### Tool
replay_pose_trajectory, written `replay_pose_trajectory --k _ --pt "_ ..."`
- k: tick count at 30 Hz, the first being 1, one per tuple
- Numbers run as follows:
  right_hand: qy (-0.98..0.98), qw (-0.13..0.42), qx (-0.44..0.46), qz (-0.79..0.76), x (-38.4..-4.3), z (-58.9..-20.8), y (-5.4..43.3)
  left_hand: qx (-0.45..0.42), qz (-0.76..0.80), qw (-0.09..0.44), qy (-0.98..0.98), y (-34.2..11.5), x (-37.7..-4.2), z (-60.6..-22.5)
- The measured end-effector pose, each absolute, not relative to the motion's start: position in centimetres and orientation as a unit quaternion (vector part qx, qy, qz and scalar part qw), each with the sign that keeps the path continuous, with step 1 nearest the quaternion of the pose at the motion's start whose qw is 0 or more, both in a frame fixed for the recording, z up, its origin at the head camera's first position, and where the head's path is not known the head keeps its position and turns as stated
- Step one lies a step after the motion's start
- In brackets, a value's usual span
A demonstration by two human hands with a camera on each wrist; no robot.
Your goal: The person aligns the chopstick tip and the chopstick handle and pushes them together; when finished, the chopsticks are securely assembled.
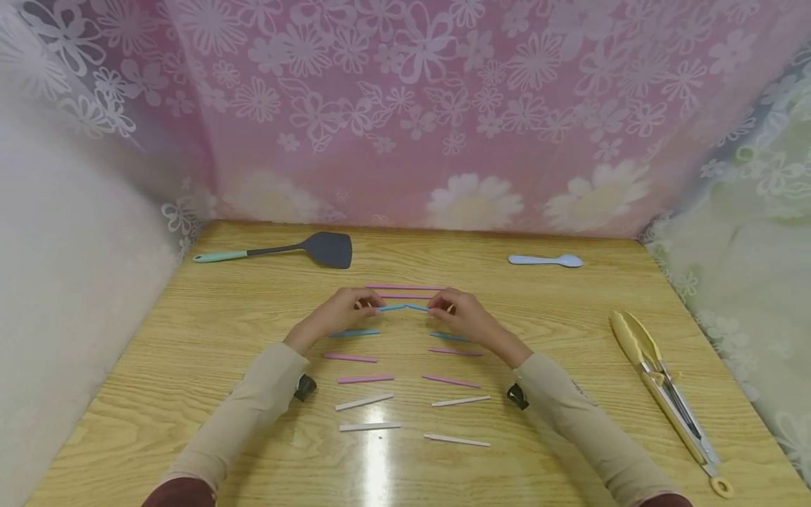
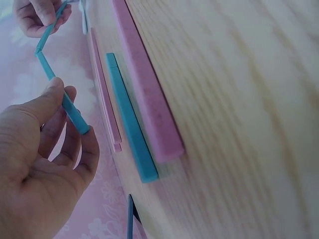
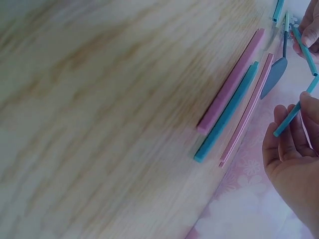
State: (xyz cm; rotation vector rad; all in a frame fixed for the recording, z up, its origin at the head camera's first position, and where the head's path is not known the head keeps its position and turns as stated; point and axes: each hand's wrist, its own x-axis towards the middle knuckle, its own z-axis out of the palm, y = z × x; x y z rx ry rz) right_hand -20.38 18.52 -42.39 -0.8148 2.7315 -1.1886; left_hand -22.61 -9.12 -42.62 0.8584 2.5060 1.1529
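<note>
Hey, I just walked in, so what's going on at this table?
A person pinches a blue stick piece in the left hand and another in the right hand. The pieces meet at an angle; whether they're joined is hard to tell. Short blue, pink and white pieces lie in two columns nearer the person, two longer pink sticks beyond the hands. A spatula and spoon lie farther back, tongs off to the right.

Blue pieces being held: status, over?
Left grip pinches left blue piece; right grip pinches right blue piece. Inner ends meet or nearly meet, at an angle. No obstruction visible between them.
</note>
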Motion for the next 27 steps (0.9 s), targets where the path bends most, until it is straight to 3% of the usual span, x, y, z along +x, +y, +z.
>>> replay_pose_trajectory --k 15,27 --pt "0.889 0.024 -0.267 -0.371 -20.45 -42.23 18.32 0.295 0.39 0.128 0.863 -9.21 -22.7 -42.64" --pt "0.896 0.052 -0.25 -0.364 -20.36 -42.04 18.04 0.297 0.38 0.14 0.865 -8.55 -22.72 -42.34"
